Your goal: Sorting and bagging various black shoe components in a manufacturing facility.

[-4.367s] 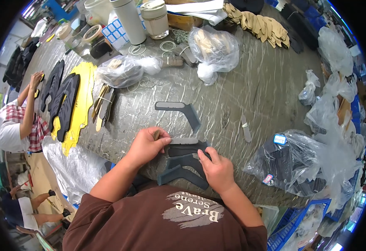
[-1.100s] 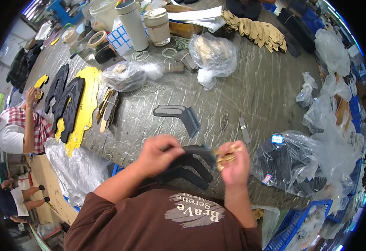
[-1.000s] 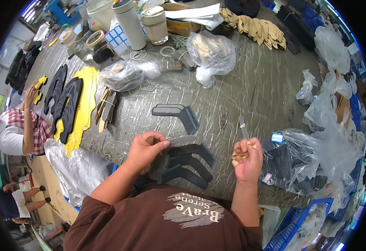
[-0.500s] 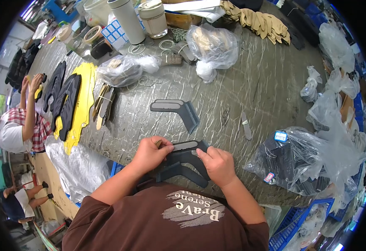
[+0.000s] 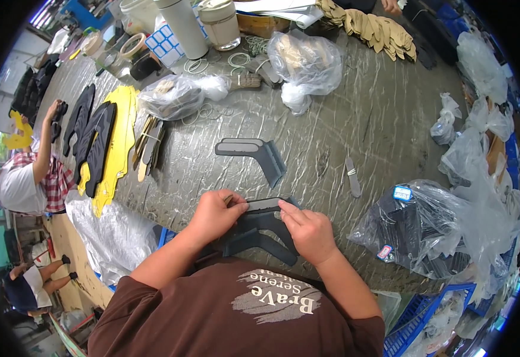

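Clearly both hands pinch the top dark L-shaped piece [image 5: 266, 205] of a small stack at the counter [image 5: 379, 119] edge, just before the person's chest: left hand [image 5: 215, 214] closed on its left end, right hand [image 5: 307, 229] on its right end. It looks thin, light and bendy, likely foam or rubber, so best held by the edges.

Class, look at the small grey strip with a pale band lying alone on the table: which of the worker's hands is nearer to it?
Right. The right hand lies just below-left of the grey strip; the left hand is farther left, across the dark angled piece both hands hold.
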Tool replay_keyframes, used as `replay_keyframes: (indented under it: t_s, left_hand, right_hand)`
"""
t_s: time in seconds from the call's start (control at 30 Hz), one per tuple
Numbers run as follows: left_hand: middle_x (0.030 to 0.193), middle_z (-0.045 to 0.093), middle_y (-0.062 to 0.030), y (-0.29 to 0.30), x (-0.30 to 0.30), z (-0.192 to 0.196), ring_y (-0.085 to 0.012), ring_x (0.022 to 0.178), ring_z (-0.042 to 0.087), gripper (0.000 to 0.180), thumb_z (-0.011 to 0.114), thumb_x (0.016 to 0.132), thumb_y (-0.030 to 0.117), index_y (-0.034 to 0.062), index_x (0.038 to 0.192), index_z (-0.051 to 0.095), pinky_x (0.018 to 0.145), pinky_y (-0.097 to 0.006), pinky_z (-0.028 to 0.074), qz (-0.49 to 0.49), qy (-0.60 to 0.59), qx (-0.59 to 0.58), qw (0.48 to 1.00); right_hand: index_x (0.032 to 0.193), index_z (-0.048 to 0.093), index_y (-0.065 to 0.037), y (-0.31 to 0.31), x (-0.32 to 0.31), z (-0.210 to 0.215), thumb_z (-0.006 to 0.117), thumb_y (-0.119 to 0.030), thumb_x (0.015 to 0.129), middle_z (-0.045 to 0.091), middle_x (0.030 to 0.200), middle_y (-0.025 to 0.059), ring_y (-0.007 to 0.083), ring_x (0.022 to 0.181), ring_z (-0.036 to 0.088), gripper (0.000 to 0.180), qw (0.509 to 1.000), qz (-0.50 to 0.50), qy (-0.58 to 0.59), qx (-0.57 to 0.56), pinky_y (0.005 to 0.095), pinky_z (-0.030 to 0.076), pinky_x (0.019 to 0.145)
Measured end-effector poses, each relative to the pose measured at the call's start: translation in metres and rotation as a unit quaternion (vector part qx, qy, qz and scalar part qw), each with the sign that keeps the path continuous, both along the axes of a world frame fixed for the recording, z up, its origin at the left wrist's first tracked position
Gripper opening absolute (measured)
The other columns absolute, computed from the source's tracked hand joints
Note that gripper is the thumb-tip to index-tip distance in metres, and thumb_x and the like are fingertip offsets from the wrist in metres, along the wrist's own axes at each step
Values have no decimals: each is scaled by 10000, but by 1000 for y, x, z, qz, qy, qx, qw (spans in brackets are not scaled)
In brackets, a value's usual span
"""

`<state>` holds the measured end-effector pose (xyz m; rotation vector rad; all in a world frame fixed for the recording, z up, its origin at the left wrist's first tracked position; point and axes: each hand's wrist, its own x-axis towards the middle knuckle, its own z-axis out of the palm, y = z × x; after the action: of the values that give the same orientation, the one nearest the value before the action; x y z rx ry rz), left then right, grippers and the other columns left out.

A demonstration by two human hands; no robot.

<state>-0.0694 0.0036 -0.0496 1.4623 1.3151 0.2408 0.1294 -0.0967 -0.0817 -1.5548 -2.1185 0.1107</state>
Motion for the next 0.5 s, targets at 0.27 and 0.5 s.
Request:
replay_keyframes:
  t_s: [0.27, 0.5]
  left_hand:
    - [671, 629, -158, 2, 1, -6, -270, 609, 626, 132, 654, 747, 129, 4, 789, 659, 578, -351, 485, -48, 40, 125, 990]
    - [747, 617, -154, 7, 5, -3, -257, 687, 616, 82, 663, 736, 80, 15, 775, 631, 638, -313, 473, -134, 93, 246, 955]
  right_hand:
    - [803, 630, -40, 2, -2, 1, 601, -69, 722, 642, 1028, 23, 156, 585, 571, 91, 1000, -15, 16, -11, 289, 465, 516]
    - [898, 643, -28, 3, 4, -5, 645, -76, 702, 624, 1076, 52, 212, 660, 608, 201, 995, -19, 101, 16, 302, 482, 547]
